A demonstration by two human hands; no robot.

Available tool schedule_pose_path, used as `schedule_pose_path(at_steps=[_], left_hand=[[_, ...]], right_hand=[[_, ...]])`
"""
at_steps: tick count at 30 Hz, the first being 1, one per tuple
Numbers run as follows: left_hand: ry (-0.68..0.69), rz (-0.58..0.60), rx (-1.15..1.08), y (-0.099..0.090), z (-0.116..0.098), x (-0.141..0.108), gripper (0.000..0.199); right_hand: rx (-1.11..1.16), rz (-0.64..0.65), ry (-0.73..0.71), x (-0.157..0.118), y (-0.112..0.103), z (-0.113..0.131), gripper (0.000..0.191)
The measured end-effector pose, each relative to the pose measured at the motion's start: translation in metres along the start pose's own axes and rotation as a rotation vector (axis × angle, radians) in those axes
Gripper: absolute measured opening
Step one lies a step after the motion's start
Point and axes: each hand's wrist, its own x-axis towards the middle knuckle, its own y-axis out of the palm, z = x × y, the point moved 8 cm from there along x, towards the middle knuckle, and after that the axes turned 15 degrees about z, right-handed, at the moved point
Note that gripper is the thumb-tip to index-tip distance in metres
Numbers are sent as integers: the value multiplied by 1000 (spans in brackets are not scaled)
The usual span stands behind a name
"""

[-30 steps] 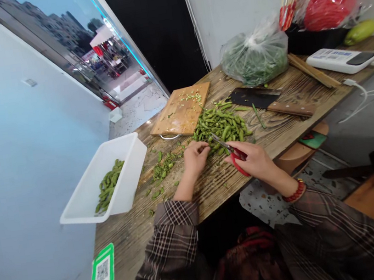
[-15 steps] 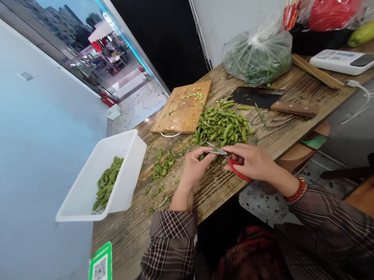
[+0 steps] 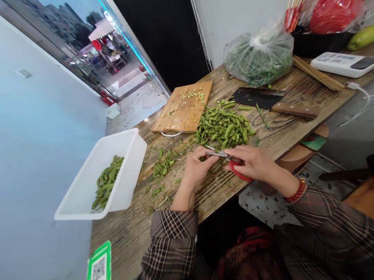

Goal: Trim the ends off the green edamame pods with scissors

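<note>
My right hand (image 3: pixel 251 163) grips red-handled scissors (image 3: pixel 239 169), with the blades pointing left toward my other hand. At the blade tips, my left hand (image 3: pixel 194 169) pinches a green soybean pod (image 3: pixel 203 158), mostly hidden by the fingers. Just beyond both hands lies a heap of soybean pods (image 3: pixel 223 125) on the wooden table (image 3: pixel 216 196). Small trimmed green bits (image 3: pixel 163 165) are scattered left of the heap. Farther left, a white plastic bin (image 3: pixel 130 162) holds more pods (image 3: pixel 107 181) at its bottom.
A cutting board (image 3: pixel 179 111) with pale bits lies behind the heap. To the right are a cleaver (image 3: pixel 259 97), a tied bag of greens (image 3: pixel 259 58), wooden sticks (image 3: pixel 318 73) and a white device (image 3: pixel 345 63) with cables. A QR-code card (image 3: pixel 98 275) lies at the left corner.
The view has shifted very slightly. Both hands and the scissors stay in nearly the same place, with the blades looking slightly closer together.
</note>
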Motion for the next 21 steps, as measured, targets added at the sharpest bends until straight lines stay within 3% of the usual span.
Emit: schedule_pose_path(at_steps=[5, 9, 13, 21], left_hand=[[-72, -16, -146, -1, 9, -2, 17], [-169, -75, -409, -4, 20, -6, 23], [-150, -97, -621, -5, 21, -5, 29], [-139, 14, -646, 12, 17, -3, 31]], right_hand=[[0, 12, -12, 0, 0, 1, 41], [66, -67, 9, -2, -7, -2, 42], [66, -107, 51, -3, -8, -5, 47], [92, -76, 29, -2, -4, -3, 48]])
